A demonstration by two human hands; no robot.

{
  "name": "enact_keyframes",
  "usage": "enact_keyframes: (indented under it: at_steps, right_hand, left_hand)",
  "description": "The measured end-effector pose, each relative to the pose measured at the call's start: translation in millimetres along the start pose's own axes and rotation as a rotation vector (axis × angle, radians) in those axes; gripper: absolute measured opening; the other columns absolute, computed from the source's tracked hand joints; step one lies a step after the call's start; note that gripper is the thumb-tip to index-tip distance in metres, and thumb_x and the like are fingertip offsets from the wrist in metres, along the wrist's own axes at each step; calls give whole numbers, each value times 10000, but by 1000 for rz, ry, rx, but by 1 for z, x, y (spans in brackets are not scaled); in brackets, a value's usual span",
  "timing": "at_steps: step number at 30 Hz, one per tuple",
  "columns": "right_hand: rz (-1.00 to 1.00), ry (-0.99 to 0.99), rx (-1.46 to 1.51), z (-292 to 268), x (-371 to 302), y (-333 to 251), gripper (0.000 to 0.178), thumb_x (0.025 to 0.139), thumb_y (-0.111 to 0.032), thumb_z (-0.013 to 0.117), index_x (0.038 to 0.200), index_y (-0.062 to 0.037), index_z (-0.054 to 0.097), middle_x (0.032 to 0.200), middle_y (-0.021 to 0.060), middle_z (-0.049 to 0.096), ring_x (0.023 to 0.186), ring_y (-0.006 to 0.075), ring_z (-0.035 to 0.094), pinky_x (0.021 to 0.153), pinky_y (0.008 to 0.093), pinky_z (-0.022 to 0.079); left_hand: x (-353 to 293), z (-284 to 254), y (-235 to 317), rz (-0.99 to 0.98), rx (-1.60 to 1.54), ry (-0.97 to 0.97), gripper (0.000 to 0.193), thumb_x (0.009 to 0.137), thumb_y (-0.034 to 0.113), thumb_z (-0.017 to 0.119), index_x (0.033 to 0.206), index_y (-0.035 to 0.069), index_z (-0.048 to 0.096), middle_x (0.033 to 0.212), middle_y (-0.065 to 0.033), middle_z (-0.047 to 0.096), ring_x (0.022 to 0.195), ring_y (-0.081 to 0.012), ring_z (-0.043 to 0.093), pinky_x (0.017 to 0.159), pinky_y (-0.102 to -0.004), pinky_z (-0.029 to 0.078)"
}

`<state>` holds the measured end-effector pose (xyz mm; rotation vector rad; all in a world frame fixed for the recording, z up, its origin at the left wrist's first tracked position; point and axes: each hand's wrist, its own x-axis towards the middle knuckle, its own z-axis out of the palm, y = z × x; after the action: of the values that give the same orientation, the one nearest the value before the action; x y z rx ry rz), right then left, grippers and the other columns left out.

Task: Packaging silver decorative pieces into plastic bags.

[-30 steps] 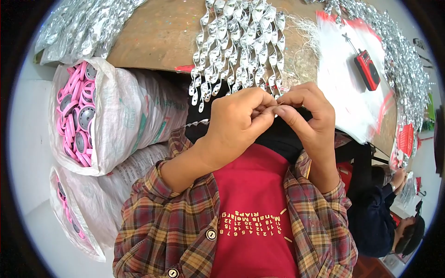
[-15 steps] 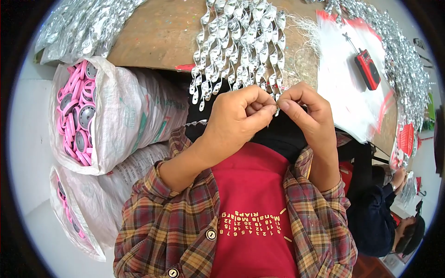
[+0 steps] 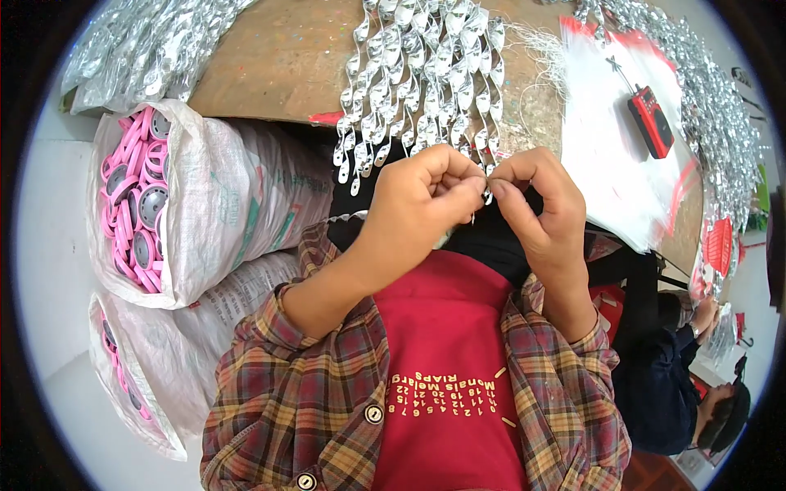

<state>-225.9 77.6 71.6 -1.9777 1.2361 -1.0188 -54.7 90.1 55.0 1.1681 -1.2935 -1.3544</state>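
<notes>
Several shiny silver twisted strips (image 3: 417, 61) lie side by side over the table's front edge, their lower ends hanging down. At the end of one of them, my two hands meet fingertip to fingertip. My right hand (image 3: 544, 204) is closed, thumb and forefinger pinching the small silver end (image 3: 489, 196) of that strip. My left hand (image 3: 422, 200) is closed too, thumb pressed against the curled forefinger. Whatever lies between its fingertips is too small to make out. A tiny bit of something pale shows just below the left thumb.
White woven sacks (image 3: 262, 184) stand at the left, the upper one full of pink-rimmed grey wheels (image 3: 151, 204). On the brown table (image 3: 270, 65) lie white thread (image 3: 540, 61), clear plastic bags (image 3: 602, 147), a red radio (image 3: 651, 123) and silver heaps. Another person (image 3: 663, 389) sits at the right.
My hands have shifted slightly at the strip's end, the right one a little to the left. Both stay pinched close together.
</notes>
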Motion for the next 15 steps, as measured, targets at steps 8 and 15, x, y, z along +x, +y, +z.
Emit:
enact_keyframes:
  at_steps: [8,15]
  right_hand:
    - [-447,116,-278,-3,1,6,172,735,70,682,882,-7,636,839,84,597,747,180,559,634,270,449]
    - [-204,113,41,3,0,22,168,759,63,670,915,2,656,856,102,609,791,194,588,663,273,463]
  left_hand:
    - [8,-10,1,-396,-656,-188,123,876,126,649,936,23,625,771,-25,642,664,-102,626,649,-218,503]
    - [4,-14,7,-336,-594,-226,115,863,128,655,921,33,625,761,-6,632,660,-81,614,613,-187,471]
